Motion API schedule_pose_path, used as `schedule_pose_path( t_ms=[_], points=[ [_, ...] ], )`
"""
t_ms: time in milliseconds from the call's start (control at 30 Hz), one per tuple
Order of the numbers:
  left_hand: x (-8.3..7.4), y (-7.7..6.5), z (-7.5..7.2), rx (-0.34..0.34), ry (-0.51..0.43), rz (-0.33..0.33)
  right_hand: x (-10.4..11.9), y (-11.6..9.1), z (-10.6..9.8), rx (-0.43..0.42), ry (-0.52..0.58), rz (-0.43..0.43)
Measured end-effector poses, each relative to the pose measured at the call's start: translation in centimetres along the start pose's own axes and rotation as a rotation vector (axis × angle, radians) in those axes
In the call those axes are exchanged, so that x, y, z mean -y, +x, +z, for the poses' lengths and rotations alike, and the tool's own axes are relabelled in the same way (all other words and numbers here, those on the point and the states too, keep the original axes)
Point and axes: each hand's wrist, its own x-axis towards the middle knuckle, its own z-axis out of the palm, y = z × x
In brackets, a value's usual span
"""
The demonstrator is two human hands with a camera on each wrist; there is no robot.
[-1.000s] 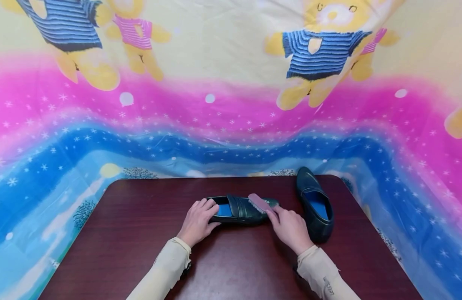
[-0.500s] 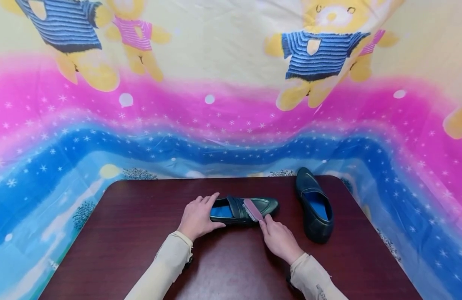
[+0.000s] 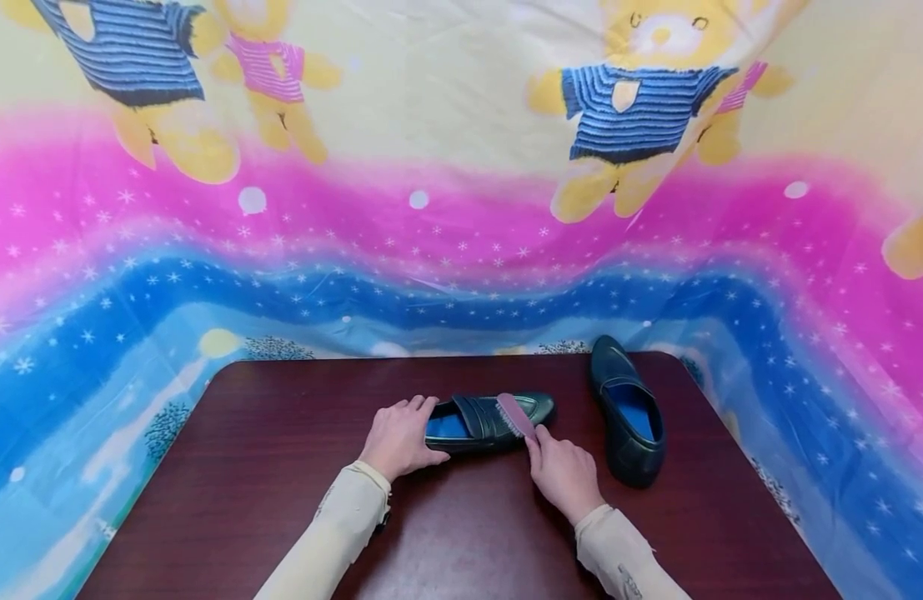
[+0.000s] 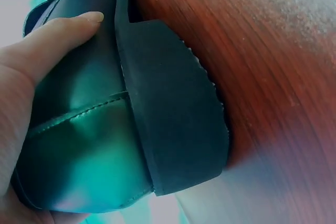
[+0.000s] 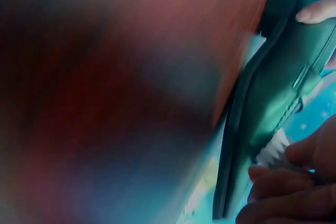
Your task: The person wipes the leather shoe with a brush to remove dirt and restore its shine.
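Note:
A dark green loafer with a blue insole lies across the table, its toe to the right. My left hand grips it round the heel. In the left wrist view the thumb presses on the side of the heel, above the thick dark sole. My right hand holds a pink brush by its handle. The brush's pale bristles rest against the front part of the loafer in the right wrist view. Part of the handle is hidden in the right hand.
A second dark green loafer stands to the right of my right hand, toe towards the far edge. Both loafers are on a dark red-brown wooden table. A curtain printed with bears and snowflakes hangs behind the table.
The brush has gone from near the toe back towards the strap, then slightly toeward again. My right hand moved with it. My left hand keeps the heel, its fingers slightly shifted.

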Motion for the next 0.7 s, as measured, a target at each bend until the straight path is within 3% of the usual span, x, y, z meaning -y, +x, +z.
schedule_pose_path(
  t_ms=[200, 400, 567, 700],
  points=[
    [0.2, -0.1, 0.1, -0.002, 0.024, 0.004, -2.0, 0.9, 0.1, -0.073, -0.056, 0.075],
    [0.3, 0.0, 0.0, -0.017, 0.032, 0.005, -2.3, 1.7, -0.4, -0.094, -0.042, 0.111],
    [0.3, -0.1, 0.1, -0.013, 0.045, 0.006, -1.1, 1.5, -1.2, -0.037, 0.033, 0.075],
    [0.4, -0.1, 0.3, -0.015, 0.043, 0.016, 0.2, 0.9, -1.3, 0.058, 0.152, 0.013]
  ],
)
